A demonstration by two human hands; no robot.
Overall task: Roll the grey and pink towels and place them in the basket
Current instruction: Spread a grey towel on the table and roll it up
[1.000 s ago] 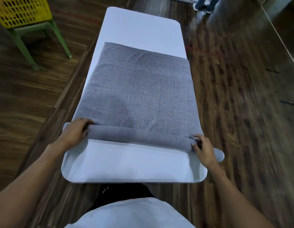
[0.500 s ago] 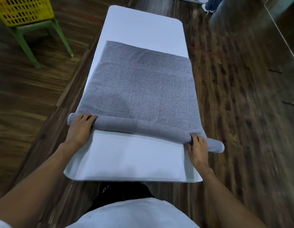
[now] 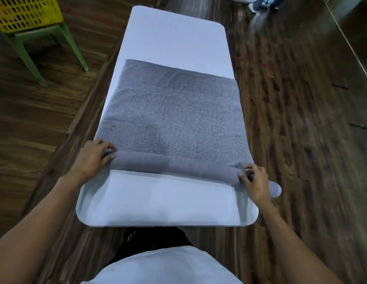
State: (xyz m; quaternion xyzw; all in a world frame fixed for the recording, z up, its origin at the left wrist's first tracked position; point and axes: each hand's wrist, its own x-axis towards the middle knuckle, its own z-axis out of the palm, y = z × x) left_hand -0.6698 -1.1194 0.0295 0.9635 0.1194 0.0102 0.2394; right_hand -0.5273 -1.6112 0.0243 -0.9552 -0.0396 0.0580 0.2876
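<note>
A grey towel (image 3: 174, 117) lies spread across the white table (image 3: 174, 35), its near edge wound into a roll (image 3: 174, 166). My left hand (image 3: 92, 158) grips the roll's left end with fingers curled over it. At the right end my right hand (image 3: 255, 183) holds the roll, thumb and fingers curled round it; the roll's tip (image 3: 274, 188) sticks out past the table's right edge. The yellow basket (image 3: 24, 13) stands at the far left on a green stool. No pink towel is in view.
The green stool (image 3: 45, 44) under the basket stands on the dark wooden floor left of the table. A person's feet (image 3: 264, 3) show at the far top right. A light wall edge (image 3: 350, 37) runs along the right.
Both hands have wound the roll a little further up the towel, and it has grown thicker. The fingers went from flat on the roll to curled over it again.
</note>
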